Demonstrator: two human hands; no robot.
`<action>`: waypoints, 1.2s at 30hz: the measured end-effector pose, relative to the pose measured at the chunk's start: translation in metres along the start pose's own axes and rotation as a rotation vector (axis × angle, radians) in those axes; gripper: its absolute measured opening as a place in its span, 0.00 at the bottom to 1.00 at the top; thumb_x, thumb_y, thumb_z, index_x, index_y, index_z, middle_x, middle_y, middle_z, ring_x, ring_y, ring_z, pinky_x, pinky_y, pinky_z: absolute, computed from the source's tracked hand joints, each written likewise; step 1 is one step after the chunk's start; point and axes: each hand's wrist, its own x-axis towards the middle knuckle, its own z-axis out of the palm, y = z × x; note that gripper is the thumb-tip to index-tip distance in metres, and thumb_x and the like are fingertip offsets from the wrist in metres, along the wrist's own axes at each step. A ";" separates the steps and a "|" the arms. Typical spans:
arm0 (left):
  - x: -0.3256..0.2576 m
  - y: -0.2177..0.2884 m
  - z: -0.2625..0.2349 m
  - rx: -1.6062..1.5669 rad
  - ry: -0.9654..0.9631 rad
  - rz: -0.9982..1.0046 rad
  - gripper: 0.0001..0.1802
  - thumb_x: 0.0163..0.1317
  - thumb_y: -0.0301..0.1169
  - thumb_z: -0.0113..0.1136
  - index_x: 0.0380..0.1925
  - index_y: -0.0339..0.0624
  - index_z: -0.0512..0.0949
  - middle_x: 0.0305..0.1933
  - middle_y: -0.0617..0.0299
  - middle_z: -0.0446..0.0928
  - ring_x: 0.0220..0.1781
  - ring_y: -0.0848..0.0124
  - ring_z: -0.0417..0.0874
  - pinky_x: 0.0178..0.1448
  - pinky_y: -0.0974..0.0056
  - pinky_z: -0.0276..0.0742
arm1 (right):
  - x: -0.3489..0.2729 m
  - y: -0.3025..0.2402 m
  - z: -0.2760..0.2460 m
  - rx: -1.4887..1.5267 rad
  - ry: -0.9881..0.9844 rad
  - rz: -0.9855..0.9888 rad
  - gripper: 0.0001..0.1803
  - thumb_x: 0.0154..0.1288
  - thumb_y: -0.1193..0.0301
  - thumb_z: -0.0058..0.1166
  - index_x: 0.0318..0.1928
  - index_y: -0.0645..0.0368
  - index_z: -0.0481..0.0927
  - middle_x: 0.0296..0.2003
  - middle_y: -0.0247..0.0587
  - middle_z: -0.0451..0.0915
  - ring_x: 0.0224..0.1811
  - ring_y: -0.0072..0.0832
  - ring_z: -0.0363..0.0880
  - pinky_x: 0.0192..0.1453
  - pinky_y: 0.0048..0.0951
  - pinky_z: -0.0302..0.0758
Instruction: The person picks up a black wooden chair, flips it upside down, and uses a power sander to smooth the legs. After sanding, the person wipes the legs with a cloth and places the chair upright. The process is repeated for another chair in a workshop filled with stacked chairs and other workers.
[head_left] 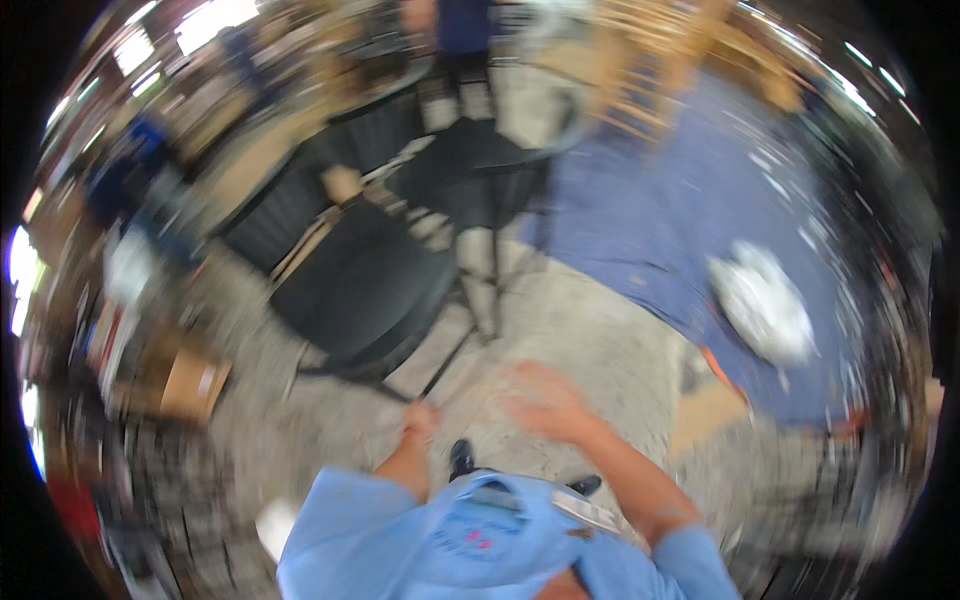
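A black chair with a slatted back and a wide dark seat stands in front of me, to the left. My left hand is at the chair's near end, where dark bars of its frame meet; its fingers look closed around the frame, though blurred. To the right, over the concrete floor, my right hand is held out with its fingers apart and smeared by motion. Nothing shows in it. Just beyond the near chair is a second black chair, partly overlapped by the first.
A blue sheet covers the floor at right, with a white bundle on it. Light wooden furniture stands at its far edge. A cardboard box lies at left. Another person stands beyond the chairs.
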 end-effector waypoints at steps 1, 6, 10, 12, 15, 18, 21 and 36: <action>0.009 0.006 0.043 -0.463 0.449 -0.283 0.16 0.66 0.44 0.47 0.39 0.44 0.75 0.39 0.54 0.78 0.36 0.59 0.79 0.37 0.50 0.73 | -0.047 0.047 -0.027 0.060 0.136 0.048 0.21 0.61 0.65 0.59 0.52 0.61 0.78 0.51 0.52 0.79 0.54 0.46 0.78 0.59 0.40 0.73; 0.028 0.020 0.179 -0.163 0.274 -0.308 0.10 0.61 0.40 0.53 0.34 0.49 0.79 0.32 0.65 0.78 0.32 0.68 0.79 0.34 0.57 0.74 | -0.317 0.237 -0.086 0.015 0.254 0.748 0.16 0.57 0.69 0.58 0.40 0.70 0.79 0.31 0.46 0.82 0.36 0.33 0.81 0.43 0.33 0.76; 0.033 0.036 0.262 0.153 0.113 -0.194 0.08 0.59 0.37 0.55 0.27 0.49 0.80 0.30 0.67 0.77 0.30 0.72 0.78 0.32 0.59 0.74 | -0.475 0.311 -0.128 0.132 0.146 1.220 0.09 0.57 0.70 0.56 0.32 0.64 0.80 0.18 0.37 0.75 0.20 0.27 0.75 0.24 0.28 0.71; 0.039 0.051 0.293 0.312 0.120 -0.205 0.07 0.58 0.36 0.55 0.28 0.48 0.80 0.29 0.66 0.77 0.30 0.71 0.78 0.31 0.58 0.74 | -0.510 0.327 -0.139 0.180 0.136 1.344 0.09 0.57 0.69 0.56 0.32 0.64 0.80 0.18 0.38 0.75 0.18 0.27 0.75 0.22 0.30 0.70; 0.053 0.072 0.331 1.553 -0.196 0.322 0.06 0.58 0.34 0.54 0.29 0.46 0.79 0.26 0.63 0.76 0.27 0.71 0.77 0.27 0.59 0.74 | -0.555 0.352 -0.163 -0.186 0.043 0.998 0.15 0.55 0.66 0.59 0.34 0.69 0.84 0.27 0.53 0.83 0.31 0.36 0.82 0.37 0.39 0.75; 0.078 0.085 0.377 1.243 -0.283 0.055 0.09 0.53 0.33 0.55 0.20 0.42 0.79 0.23 0.55 0.78 0.26 0.61 0.80 0.28 0.57 0.75 | -0.515 0.361 -0.192 0.043 0.163 1.167 0.19 0.57 0.60 0.54 0.34 0.67 0.83 0.32 0.60 0.82 0.37 0.49 0.82 0.41 0.44 0.75; 0.110 0.100 0.427 1.558 -0.428 0.246 0.11 0.53 0.38 0.57 0.21 0.47 0.83 0.24 0.57 0.82 0.28 0.62 0.84 0.33 0.55 0.79 | -0.466 0.382 -0.221 0.108 0.200 1.143 0.23 0.58 0.55 0.54 0.42 0.64 0.81 0.39 0.55 0.83 0.43 0.46 0.82 0.47 0.44 0.75; 0.449 0.332 0.870 0.769 -0.592 0.033 0.10 0.58 0.34 0.52 0.24 0.41 0.78 0.22 0.60 0.75 0.22 0.68 0.75 0.23 0.60 0.68 | -0.650 0.408 -0.324 0.656 1.378 1.867 0.19 0.56 0.59 0.57 0.38 0.63 0.84 0.27 0.45 0.82 0.25 0.32 0.80 0.31 0.36 0.77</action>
